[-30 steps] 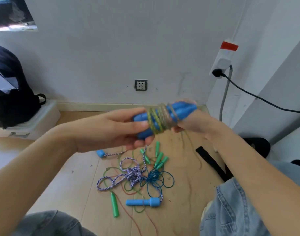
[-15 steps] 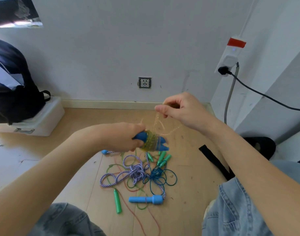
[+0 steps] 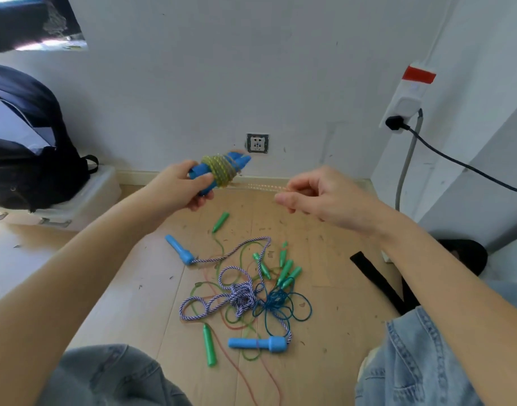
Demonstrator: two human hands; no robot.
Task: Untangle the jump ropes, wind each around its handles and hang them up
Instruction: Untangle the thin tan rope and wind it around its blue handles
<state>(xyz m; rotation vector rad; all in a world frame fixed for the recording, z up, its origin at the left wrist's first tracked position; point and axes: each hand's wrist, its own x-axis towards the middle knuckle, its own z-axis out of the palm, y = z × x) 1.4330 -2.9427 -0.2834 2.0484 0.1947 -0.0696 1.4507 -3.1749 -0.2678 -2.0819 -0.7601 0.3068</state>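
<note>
Left hand (image 3: 178,190) raised over the floor's far edge, gripping paired blue handles (image 3: 222,171) wound with yellow rope (image 3: 220,171); right hand (image 3: 318,197) pinching the rope's free end, now drawn level and rightward instead of above.

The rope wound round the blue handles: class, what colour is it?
Translucent yellow rope, seen in the head view.

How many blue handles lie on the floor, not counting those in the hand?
2. One blue handle lies at the left of the rope tangle, towards the wall. The other blue handle lies at the tangle's near edge. More may be hidden under the ropes.
</note>
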